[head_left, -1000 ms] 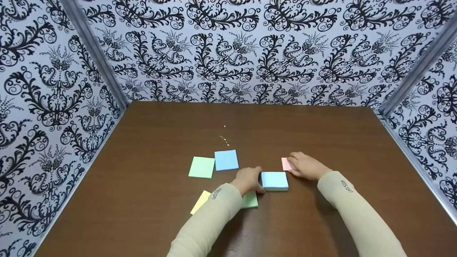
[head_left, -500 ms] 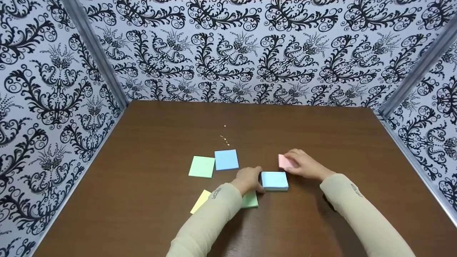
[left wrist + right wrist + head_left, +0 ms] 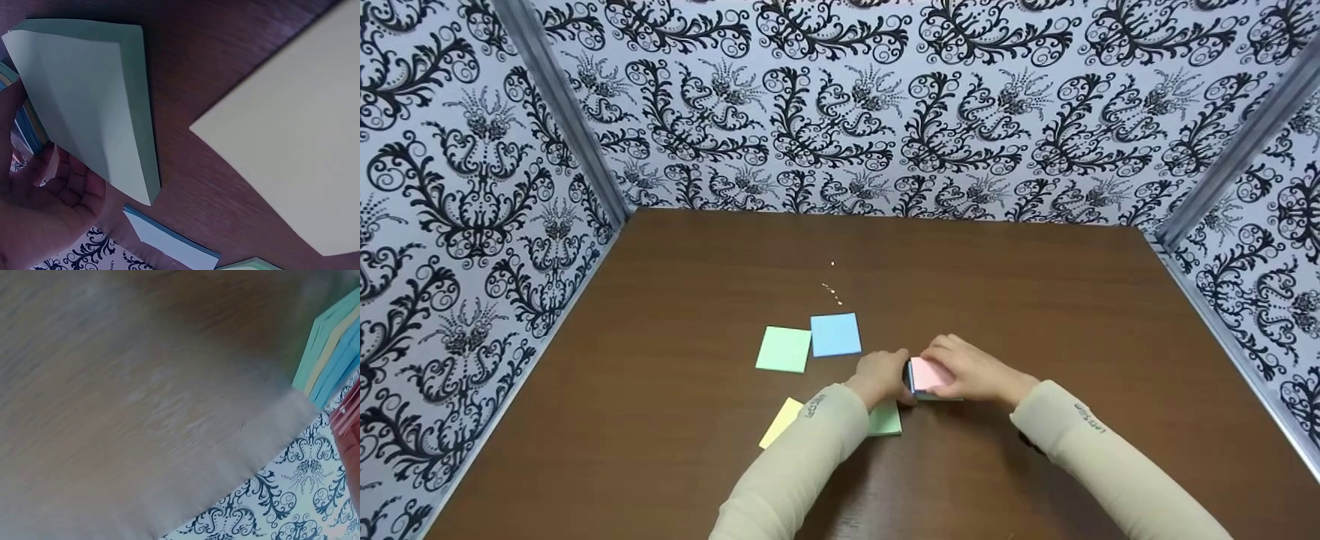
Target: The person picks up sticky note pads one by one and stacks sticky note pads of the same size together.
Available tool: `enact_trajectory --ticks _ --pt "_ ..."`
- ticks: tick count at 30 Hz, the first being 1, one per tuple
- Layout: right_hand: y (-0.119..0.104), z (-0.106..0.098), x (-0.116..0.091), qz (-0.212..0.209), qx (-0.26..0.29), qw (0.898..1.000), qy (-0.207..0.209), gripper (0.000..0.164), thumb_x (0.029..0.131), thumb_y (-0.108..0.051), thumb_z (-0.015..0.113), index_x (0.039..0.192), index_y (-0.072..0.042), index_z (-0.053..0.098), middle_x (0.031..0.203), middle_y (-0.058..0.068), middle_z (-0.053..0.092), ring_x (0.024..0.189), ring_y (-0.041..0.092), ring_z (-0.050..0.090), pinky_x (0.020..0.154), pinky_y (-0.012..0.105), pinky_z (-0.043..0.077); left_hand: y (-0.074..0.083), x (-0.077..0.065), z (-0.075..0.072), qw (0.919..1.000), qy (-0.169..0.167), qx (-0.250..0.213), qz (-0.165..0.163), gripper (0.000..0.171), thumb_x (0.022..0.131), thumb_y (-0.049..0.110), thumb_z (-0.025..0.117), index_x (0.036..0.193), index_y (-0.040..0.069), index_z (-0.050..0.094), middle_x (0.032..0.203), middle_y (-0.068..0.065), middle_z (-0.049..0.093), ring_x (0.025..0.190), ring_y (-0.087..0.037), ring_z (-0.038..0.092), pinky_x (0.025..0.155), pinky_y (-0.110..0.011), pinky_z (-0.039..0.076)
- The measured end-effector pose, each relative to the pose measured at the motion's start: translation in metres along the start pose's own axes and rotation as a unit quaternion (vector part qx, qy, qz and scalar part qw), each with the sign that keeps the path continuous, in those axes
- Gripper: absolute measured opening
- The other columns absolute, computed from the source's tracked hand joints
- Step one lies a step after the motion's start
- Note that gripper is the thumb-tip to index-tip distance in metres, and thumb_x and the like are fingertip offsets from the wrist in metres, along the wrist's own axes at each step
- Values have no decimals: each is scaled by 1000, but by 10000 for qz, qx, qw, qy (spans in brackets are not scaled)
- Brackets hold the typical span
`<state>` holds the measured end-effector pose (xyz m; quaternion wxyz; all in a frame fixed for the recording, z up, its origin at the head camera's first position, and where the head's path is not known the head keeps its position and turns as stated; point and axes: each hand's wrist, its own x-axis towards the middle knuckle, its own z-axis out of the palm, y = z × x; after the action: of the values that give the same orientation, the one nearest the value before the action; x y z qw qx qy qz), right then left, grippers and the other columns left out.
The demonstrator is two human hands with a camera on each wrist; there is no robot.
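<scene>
A pink sticky note pad [image 3: 928, 373] is pinched in my right hand [image 3: 981, 373], right over a stack of sticky note pads [image 3: 329, 354]. Green, yellow and blue layers show along the stack's side in the right wrist view. In that view a narrow gap shows between pink and blue. My left hand [image 3: 879, 377] grips the left side of the stack with thumb and fingers. Just below that hand lies a green pad [image 3: 885, 420], large in the left wrist view. A yellow pad [image 3: 781, 422] is partly covered by my left sleeve.
Further left on the brown table [image 3: 697, 277] lie a light green pad [image 3: 784, 349] and a blue pad [image 3: 835, 334], side by side. Small pale marks [image 3: 832, 291] dot the tabletop behind them. Patterned walls [image 3: 840, 112] enclose the back and sides.
My right hand has lifted the pink pad off the table and carried it left and nearer, over the blue-topped stack. The left hand has stayed on the stack.
</scene>
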<state>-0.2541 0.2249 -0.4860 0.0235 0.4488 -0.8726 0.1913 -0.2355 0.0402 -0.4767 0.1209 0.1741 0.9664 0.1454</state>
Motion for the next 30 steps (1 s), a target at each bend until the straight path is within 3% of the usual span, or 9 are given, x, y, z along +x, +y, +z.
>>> enact_trajectory --ticks 9,30 --pt "0 8 -2 -1 -37 10000 -52 39 73 -21 71 105 -2 59 99 6 54 87 17 46 74 32 42 1 1 4 9999 -99 2 -46 54 67 33 80 110 10 55 106 -8 64 95 -24 60 78 -37 47" --pt "-5 2 3 469 28 9979 -437 40 75 -23 69 107 -1 59 101 7 54 90 20 47 75 34 43 -1 2 0 10000 -87 -38 -27 57 66 35 80 111 12 54 105 -8 64 95 -25 60 77 -37 46"
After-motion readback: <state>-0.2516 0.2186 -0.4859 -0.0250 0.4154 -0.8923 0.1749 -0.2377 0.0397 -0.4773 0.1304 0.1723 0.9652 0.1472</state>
